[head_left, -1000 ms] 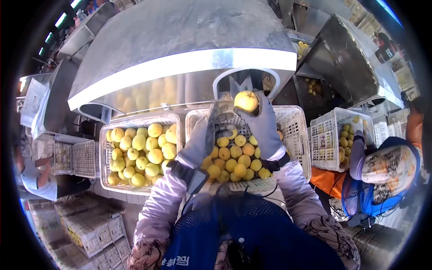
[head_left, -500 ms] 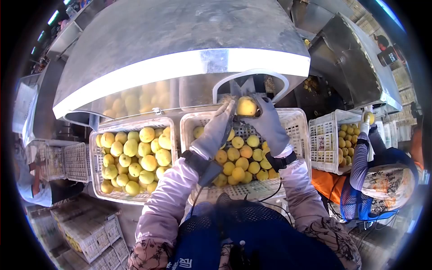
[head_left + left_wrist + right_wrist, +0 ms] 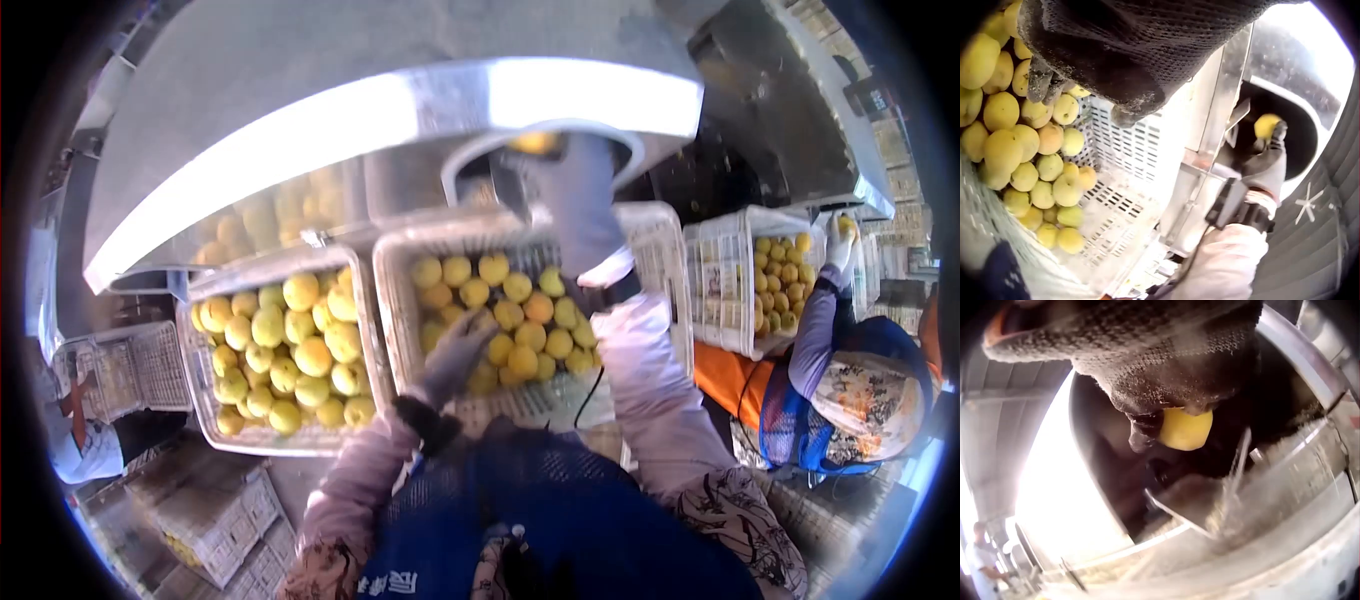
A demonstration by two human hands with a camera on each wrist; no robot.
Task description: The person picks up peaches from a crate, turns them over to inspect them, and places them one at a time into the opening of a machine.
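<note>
In a grey glove, my right hand (image 3: 580,195) reaches into the dark rounded opening of the metal machine (image 3: 420,100). It grips a yellow peach (image 3: 1186,429), and the fingertips curl round the fruit's side in the right wrist view. Below the peach in that view stand thin metal blades (image 3: 1235,469) set in a V. My gloved left hand (image 3: 460,350) is low over the middle crate (image 3: 655,270), among the yellow peaches (image 3: 1029,144). Its fingers (image 3: 1040,80) reach down loosely at the fruit, and nothing shows in its grasp.
Left of the middle crate stands a fuller crate (image 3: 192,380) of yellow peaches. On the right another person (image 3: 850,400) works by a third crate (image 3: 720,290) of fruit. Stacked crates (image 3: 215,510) stand at lower left. A cable (image 3: 590,400) hangs by my right sleeve.
My right hand has carried the peach forward into the machine opening. My left hand has come away from beside it and down to the fruit in the middle crate.
</note>
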